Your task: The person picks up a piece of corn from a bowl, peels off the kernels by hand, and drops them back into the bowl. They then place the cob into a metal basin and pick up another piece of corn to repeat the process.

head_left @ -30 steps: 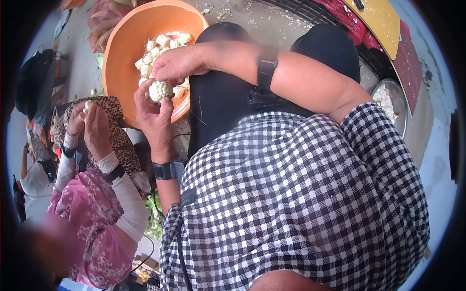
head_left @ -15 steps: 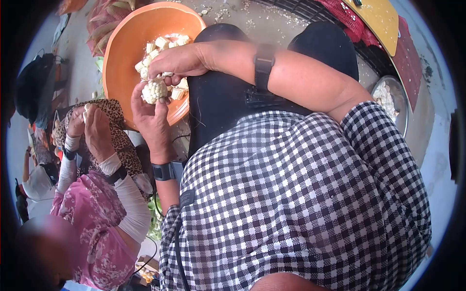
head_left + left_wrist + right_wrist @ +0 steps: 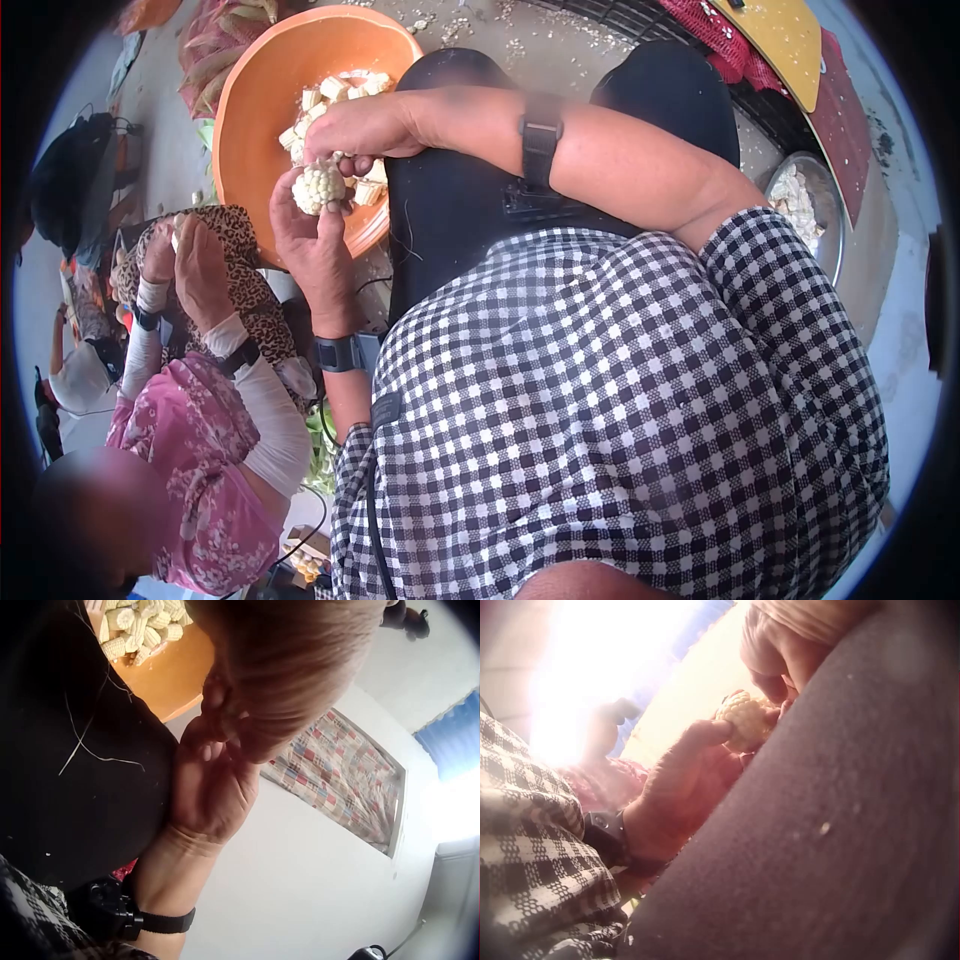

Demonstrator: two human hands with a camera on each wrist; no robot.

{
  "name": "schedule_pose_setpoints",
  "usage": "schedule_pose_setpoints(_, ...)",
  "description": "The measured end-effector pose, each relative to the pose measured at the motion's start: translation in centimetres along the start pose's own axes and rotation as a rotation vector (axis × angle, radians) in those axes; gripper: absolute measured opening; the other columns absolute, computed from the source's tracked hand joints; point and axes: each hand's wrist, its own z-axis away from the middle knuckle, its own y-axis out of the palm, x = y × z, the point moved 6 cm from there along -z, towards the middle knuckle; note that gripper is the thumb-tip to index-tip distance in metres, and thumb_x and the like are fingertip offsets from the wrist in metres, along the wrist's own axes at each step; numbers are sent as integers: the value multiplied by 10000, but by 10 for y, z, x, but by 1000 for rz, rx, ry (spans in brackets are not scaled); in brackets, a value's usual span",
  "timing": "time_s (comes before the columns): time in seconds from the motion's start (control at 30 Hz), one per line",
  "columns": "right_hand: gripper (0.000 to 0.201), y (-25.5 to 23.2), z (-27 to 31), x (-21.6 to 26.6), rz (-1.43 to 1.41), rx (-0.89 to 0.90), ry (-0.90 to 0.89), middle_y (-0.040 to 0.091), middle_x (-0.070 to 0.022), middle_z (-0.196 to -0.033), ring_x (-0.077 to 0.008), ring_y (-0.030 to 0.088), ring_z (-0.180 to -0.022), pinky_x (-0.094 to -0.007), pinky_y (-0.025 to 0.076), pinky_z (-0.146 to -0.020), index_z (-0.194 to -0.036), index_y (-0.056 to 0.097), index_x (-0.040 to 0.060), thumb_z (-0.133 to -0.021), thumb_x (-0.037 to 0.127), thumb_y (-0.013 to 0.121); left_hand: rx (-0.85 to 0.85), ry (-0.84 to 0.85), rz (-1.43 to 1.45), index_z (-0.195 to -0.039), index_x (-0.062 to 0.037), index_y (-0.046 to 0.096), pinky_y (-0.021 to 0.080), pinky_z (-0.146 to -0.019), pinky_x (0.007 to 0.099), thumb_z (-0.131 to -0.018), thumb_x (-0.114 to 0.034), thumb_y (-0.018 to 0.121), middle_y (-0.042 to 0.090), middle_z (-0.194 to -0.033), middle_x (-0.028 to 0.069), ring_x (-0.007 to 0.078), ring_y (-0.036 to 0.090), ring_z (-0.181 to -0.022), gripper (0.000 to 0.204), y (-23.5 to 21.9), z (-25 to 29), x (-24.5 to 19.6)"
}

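A pale, kernel-covered piece of corn (image 3: 318, 189) is gripped between the thumb and fingers of the left hand (image 3: 315, 240), over the near rim of an orange basin (image 3: 245, 130). Against the far side of that piece, the right hand (image 3: 365, 128) has its fingers bent; their tips are partly hidden. The right wrist view shows the corn piece (image 3: 744, 720) held in the left hand (image 3: 682, 784), with the right hand (image 3: 784, 649) beside it. Cut corn pieces (image 3: 142, 630) lie in the basin in the left wrist view.
Another person (image 3: 190, 450) in a pink floral top sits at the left, hands raised. A metal bowl (image 3: 838, 215) with pale pieces stands at the right, near a yellow board (image 3: 785, 45) and a red board (image 3: 845, 140). Corn husks (image 3: 215, 50) lie beyond the basin.
Since a second ago, the left hand and corn piece have shifted slightly left, and the piece shows more of its kernel face. The right hand's fingers have moved a little beside it.
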Motion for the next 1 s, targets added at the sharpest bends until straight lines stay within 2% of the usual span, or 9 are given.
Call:
schedule_pose_setpoints(0.27, 171, 4, 2, 0, 95, 35, -22, 511, -7, -716, -89, 438, -635, -228, 376, -551, -844, 565, 44, -816, 208, 525, -10, -29, -4, -1223, 1, 450, 443, -743, 284, -850, -47, 599, 564, -1038, 81, 162, 556, -890, 404, 0, 3, 1)
schedule_pose_setpoints(0.57, 168, 4, -2, -5, 181, 64, -42, 512, -12, -716, -90, 450, -635, -239, 379, -544, -878, 570, 33, -799, 180, 548, -29, -45, -78, -1225, 11, 451, 449, -720, 268, -856, -26, 589, 572, -1033, 83, 155, 571, -849, 396, 1, 5, 2)
schedule_pose_setpoints(0.67, 169, 3, 4, 0, 228, -29, -67, 516, -10, -715, -88, 451, -638, -237, 378, -549, -889, 575, 30, -814, 169, 514, -36, -33, -69, -1224, 12, 450, 449, -718, 268, -859, -44, 592, 574, -1032, 85, 155, 572, -845, 395, 4, 3, -1)
schedule_pose_setpoints(0.8, 176, 2, -1, -2, 87, 19, 2, 516, 1, -734, -86, 443, -641, -231, 377, -557, -892, 573, 42, -853, 190, 488, -17, -70, -33, -1226, -6, 430, 496, -774, 266, -835, 15, 577, 550, -1064, 84, 141, 571, -912, 418, 2, 0, -2)
schedule_pose_setpoints(0.9, 180, 3, 6, 4, 59, 30, -6, 505, 10, -744, -88, 429, -643, -228, 374, -562, -885, 568, 53, -863, 212, 486, -19, -30, -54, -1217, 12, 450, 451, -740, 273, -863, -84, 608, 565, -1050, 86, 165, 568, -880, 399, 2, 1, -1)
schedule_pose_setpoints(1.0, 193, 4, 6, 3, 110, 64, -27, 492, 16, -745, -89, 416, -648, -228, 371, -566, -872, 561, 60, -865, 242, 497, -20, -38, -50, -1218, 9, 451, 453, -756, 276, -865, -82, 608, 559, -1063, 85, 164, 565, -902, 398, 4, 2, -3)
